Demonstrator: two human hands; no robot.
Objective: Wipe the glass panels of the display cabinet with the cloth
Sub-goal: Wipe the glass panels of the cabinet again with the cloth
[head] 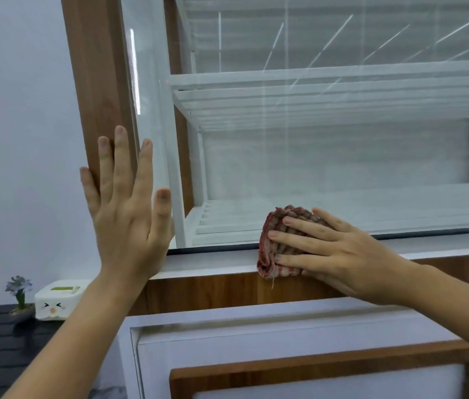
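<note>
Head view: cloth (pixel 278 240) lies under right hand (pixel 339 251) fingers (pixel 302 224).

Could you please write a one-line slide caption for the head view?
Right hand presses a checked cloth along the glass panel's bottom edge while the open left hand braces the wooden frame.

The right hand (pixel 339 251) covers much of the cloth (pixel 273 243), so only its bunched left part and top edge show. Above both hands, the glass panel (pixel 314 156) runs off the top and right edges, and streaky reflections blur the white slatted shelves (pixel 328 93) behind it. The left hand (pixel 125 214) hides part of the wooden frame (pixel 95 82). Far left of it, the little plant (pixel 20 292) is too small to identify.
</note>
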